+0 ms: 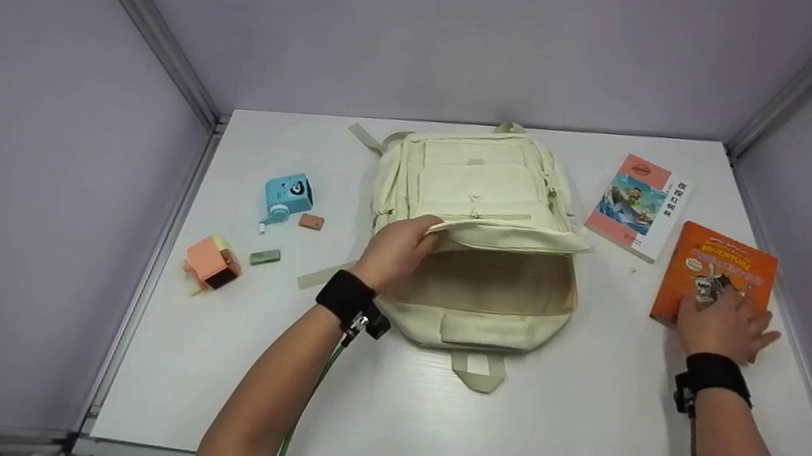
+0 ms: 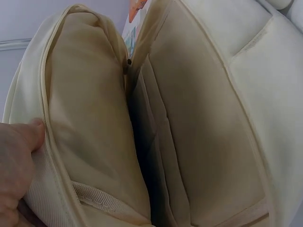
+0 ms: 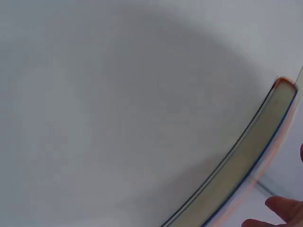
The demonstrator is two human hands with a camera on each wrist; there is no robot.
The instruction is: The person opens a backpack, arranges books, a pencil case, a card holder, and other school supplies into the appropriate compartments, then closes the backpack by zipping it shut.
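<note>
A cream backpack [image 1: 488,165] lies on the white table with its main compartment gaping toward me. My left hand [image 1: 397,253] pinches the raised edge of its front panel, thumb on the outer fabric in the left wrist view. The tan lining [image 2: 199,109] and an inner pocket show there. At the right, my right hand [image 1: 722,325] is over the lower part of a thick orange book [image 1: 680,276], fingers spread. The right wrist view shows the book's page edge [image 3: 241,153] close to the fingertips [image 3: 281,208].
Behind the orange book lies a pink-and-white book [image 1: 634,207]. On the left are a blue carton-shaped object [image 1: 287,194], an orange one [image 1: 210,262], a reddish small block [image 1: 311,222] and a green one [image 1: 265,257]. Pale panels [image 1: 426,34] enclose the table.
</note>
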